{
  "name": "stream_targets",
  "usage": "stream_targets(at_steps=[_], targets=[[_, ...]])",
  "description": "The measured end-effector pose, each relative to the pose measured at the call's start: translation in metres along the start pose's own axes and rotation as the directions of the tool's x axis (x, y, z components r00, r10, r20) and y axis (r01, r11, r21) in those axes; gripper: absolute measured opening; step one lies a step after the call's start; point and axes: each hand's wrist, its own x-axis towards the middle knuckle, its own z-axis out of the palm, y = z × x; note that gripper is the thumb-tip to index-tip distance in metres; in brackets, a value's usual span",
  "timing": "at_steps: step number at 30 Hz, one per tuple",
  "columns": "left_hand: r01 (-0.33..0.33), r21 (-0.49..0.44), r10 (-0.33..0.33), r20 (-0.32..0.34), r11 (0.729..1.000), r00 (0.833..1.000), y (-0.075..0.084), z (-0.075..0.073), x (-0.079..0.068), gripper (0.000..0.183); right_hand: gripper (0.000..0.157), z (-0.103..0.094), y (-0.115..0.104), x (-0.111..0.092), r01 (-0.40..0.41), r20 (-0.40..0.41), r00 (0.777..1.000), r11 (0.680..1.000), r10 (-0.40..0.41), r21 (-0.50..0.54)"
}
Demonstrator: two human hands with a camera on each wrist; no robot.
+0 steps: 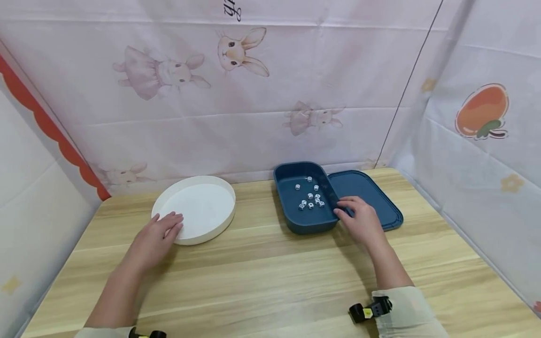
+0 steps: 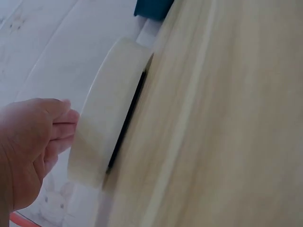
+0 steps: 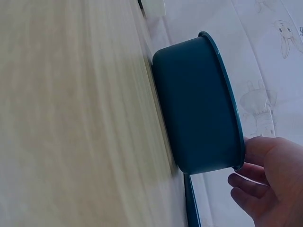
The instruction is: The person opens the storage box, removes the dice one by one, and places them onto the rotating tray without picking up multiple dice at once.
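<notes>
The person's left hand, fingers relaxed, touches the round white tray, left of the navy box. The right hand, nearer the dice, touches the box's right rim, its grip unclear; they lie inside, left of its fingers, the box's long axis running away.

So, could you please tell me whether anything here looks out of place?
Nothing looks spilled: the dice I can see are all inside the blue container, and the blue lid lies on the table beside it. The one oddity is the backdrop, whose rabbits and lettering are turned sideways.
</notes>
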Motion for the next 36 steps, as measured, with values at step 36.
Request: stream_targets(at_steps=[36], targets=[[-0.146,-0.194,0.061,-0.387,0.970,0.920,-0.040,0.035,0.001,0.016,0.031,-0.004,-0.022,0.009,0.011,0.025,1.000,0.999,-0.009,-0.052]])
